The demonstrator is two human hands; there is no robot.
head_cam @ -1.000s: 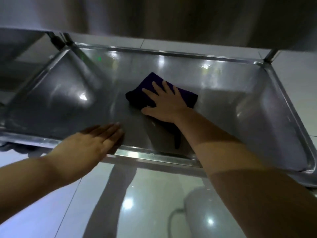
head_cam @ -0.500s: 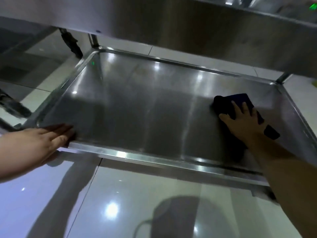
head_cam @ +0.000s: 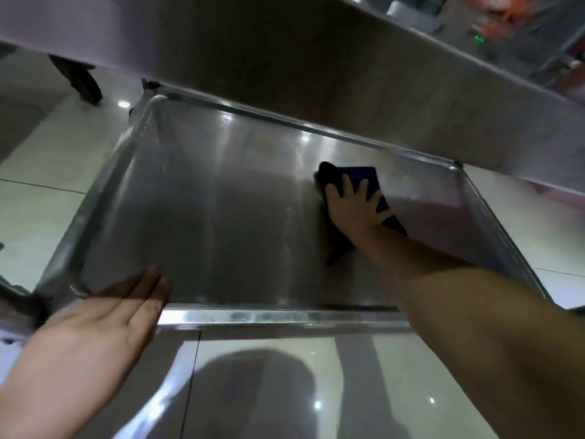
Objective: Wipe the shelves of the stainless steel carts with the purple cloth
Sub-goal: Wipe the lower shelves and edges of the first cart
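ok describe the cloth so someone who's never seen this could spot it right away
Find the lower steel shelf under the upper shelf. At its far right, the right hand presses flat on the purple cloth. It is the only dark, soft thing on the bare shiny metal.

Two bare forearms are seen, entering from 7 and 4 o'clock. No sleeve, glove, watch or ring is worn on either. On the left hand (head_cam: 95,331) short, unpainted nails are noted. The right hand (head_cam: 354,207) is seen from the back; its nails cannot be resolved.
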